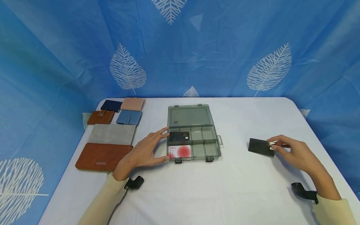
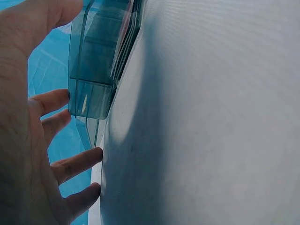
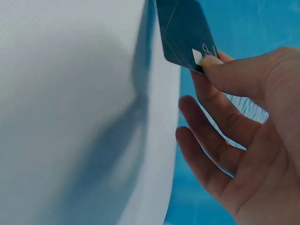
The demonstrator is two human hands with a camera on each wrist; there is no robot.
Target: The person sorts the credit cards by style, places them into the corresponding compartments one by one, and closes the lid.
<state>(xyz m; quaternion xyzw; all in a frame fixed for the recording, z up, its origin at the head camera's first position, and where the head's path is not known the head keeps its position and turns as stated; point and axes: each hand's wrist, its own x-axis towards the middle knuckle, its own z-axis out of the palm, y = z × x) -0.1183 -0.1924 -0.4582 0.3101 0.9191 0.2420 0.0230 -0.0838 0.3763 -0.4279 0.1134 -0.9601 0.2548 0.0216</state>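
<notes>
In the head view, my left hand [image 1: 144, 150] is spread beside a translucent green compartment box [image 1: 190, 115], its thumb and fingertips against the box's left side. The box's lid lies folded back. Its left compartments hold a black card marked VIP [image 1: 175, 137] above a white and red card [image 1: 180, 151]. To the right, my right hand [image 1: 293, 153] pinches a black card [image 1: 260, 147] at its right end between thumb and index finger. That card, with a pale chip-like patch, tilts over the white table in the right wrist view, the other fingers loosely bent below.
On the table's left lie a brown pouch [image 1: 104, 156], a grey pouch [image 1: 112, 133], and several small wallets: brown [image 1: 101, 117], dark blue [image 1: 112, 105], pink [image 1: 133, 104] and blue [image 1: 129, 117]. A blue leaf-patterned curtain [image 1: 197, 56] stands behind the white table [image 1: 197, 193].
</notes>
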